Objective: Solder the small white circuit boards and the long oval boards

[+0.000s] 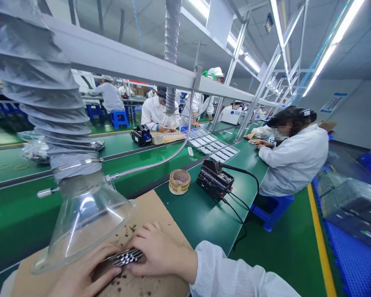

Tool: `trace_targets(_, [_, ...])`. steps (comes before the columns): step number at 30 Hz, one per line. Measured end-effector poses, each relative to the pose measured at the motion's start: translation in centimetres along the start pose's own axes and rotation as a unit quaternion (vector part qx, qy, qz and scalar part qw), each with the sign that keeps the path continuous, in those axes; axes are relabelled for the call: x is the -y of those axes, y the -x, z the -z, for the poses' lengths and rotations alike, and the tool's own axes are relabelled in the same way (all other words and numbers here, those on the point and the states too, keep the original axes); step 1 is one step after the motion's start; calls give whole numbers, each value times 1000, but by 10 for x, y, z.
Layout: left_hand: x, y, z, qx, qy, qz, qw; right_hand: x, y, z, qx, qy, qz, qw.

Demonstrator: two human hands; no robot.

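left hand and right hand are gripping a metallic stack at opposite ends, over speckled cardboard — probably stiff, light, slippery between layers — end edges are looking the safest hold.

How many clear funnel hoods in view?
2: near hood at left, over the cardboard; far hood farther back, under a grey ribbed duct. Others may be hidden in the background.
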State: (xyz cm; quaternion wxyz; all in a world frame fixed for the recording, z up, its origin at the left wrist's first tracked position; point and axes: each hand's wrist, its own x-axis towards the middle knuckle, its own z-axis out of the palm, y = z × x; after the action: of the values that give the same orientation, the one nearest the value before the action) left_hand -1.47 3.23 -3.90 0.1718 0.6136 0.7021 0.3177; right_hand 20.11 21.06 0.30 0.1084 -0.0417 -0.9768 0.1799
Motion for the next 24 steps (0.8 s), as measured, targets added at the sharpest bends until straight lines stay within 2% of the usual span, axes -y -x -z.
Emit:
trace_targets(5, [5, 3, 3, -60, 4, 20, 998, -1, -3, 4, -30, -73, -36, 996])
trace_targets(11, [-4, 5, 18, -69, -10, 20, 997, -6, 1, 14, -72, -202, -64, 975])
trace_targets(16, [-1, 3, 20, -70, -58, 12, 996, -13, 11, 25, -123, -295, -64, 945])
trace_targets(20, [-3, 1, 18, -36, -111, -3, 993, -17, 34, 42, -178, -362, -70, 913])
trace_targets(24, [4, 0, 17, -51, -126, -6, 991, -21, 82, 77, -207, -395, -103, 889])
